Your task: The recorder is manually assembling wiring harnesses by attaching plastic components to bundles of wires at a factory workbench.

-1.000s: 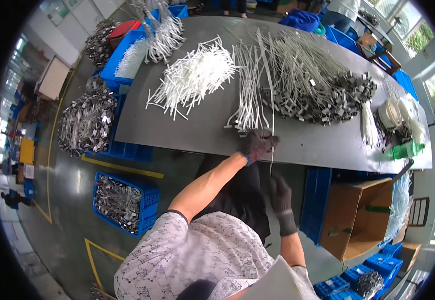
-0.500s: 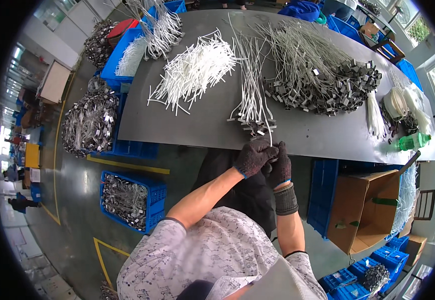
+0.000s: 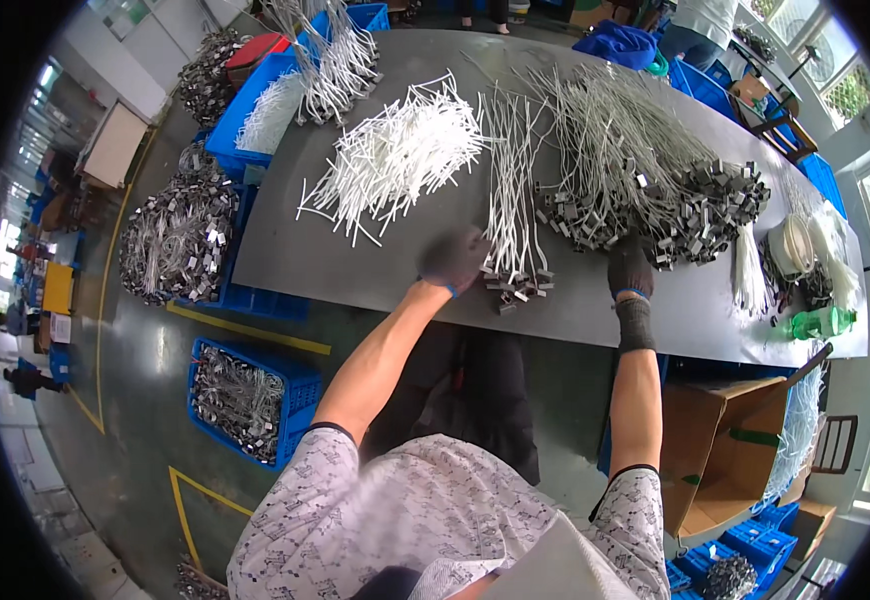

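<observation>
My left hand (image 3: 453,258), in a dark glove and smeared by motion, is over the table just left of a small bunch of white-sleeved wires (image 3: 511,215) with small metal-and-black blocks at their near ends. Its fingers cannot be made out. At the near edge of a large heap of thin grey wires (image 3: 625,130) with similar blocks, my gloved right hand (image 3: 632,270) reaches in. Its fingertips are hidden, so any grip is not visible. Beyond my left hand lies a pile of short white tubes (image 3: 395,160).
The grey metal table (image 3: 345,265) also bears a green bottle (image 3: 823,323) and a white spool (image 3: 791,246) at the right. Blue crates of wired parts (image 3: 255,400) stand on the left floor. An open cardboard box (image 3: 720,450) sits below the table's right side.
My hands were together at the table's near edge with a white-sleeved wire. Now they are apart: the left went forward and left, the right forward and right to the heap.
</observation>
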### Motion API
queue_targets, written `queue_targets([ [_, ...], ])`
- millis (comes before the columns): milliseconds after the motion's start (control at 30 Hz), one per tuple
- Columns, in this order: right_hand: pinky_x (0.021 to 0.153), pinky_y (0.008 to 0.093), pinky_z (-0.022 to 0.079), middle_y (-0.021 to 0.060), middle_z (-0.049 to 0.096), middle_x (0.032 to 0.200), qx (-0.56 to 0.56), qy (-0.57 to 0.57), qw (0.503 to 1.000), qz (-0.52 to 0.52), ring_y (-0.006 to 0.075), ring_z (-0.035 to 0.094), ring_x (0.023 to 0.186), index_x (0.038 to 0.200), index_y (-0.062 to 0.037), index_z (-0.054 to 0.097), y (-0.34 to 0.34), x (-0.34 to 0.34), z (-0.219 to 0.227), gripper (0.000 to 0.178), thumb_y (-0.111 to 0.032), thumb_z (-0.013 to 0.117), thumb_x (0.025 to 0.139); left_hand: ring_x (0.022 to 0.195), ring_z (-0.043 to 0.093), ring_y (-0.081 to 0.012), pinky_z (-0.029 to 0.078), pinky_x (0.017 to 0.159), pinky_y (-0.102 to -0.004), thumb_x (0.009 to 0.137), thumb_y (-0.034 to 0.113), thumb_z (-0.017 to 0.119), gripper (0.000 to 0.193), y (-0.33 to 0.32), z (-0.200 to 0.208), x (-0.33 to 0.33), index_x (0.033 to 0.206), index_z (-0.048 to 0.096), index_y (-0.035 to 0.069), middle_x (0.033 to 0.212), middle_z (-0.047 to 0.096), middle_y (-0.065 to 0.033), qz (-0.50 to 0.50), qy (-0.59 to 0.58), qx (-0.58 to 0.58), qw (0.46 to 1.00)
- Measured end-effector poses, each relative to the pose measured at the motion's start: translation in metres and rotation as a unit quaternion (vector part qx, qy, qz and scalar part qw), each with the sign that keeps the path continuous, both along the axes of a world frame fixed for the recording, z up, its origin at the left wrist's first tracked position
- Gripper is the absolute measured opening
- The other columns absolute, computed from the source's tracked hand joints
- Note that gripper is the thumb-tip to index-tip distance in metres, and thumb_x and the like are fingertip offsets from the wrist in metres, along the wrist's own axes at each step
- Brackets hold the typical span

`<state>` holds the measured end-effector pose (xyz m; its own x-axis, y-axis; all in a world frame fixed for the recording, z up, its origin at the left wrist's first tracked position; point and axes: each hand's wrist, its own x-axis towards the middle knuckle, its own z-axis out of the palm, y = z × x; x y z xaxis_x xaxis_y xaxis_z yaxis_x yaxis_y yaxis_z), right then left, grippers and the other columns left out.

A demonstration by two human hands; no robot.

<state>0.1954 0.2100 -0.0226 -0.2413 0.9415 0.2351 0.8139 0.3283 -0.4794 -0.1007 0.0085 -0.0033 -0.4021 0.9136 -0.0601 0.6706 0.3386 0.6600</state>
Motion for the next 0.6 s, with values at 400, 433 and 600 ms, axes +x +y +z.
queue_targets([
  [400,0.054,0.0336,0.049,0.0097,0.065,0.076,-0.387,0.227,0.887,-0.11,0.0214,0.061,0.059,0.09,-0.0031,0.062,-0.037,0.049,-0.046,0.028,-0.031,0.069,0.09,0.098,0.071,-0.0379,0.059,0.081,-0.0503,0.088,0.032,0.062,0.03,-0.028,-0.096,-0.165,0.102,0.073,0.007,0.107,0.072,-0.0178,0.225,0.218,-0.165,0.935],
  [433,0.049,0.0294,0.044,0.0048,0.061,0.071,-0.465,0.339,0.811,-0.102,0.015,0.055,0.053,0.088,-0.004,0.061,-0.052,0.056,-0.042,0.026,-0.029,0.068,0.092,0.097,0.072,-0.0375,0.059,0.08,-0.0507,0.088,0.033,0.062,0.03,-0.024,-0.087,-0.16,0.1,0.075,0.009,0.106,0.073,-0.0176,0.215,0.204,-0.183,0.937],
  [600,0.053,0.0275,0.043,0.0027,0.053,0.074,-0.403,0.294,0.855,0.142,0.0131,0.055,0.065,0.096,-0.0089,0.06,-0.139,0.11,-0.044,0.012,-0.018,0.054,0.1,0.098,0.071,-0.0349,0.058,0.08,-0.0481,0.088,0.033,0.064,0.031,-0.038,-0.113,-0.183,0.103,0.074,0.008,0.104,0.072,-0.0178,0.196,0.15,-0.221,0.943],
])
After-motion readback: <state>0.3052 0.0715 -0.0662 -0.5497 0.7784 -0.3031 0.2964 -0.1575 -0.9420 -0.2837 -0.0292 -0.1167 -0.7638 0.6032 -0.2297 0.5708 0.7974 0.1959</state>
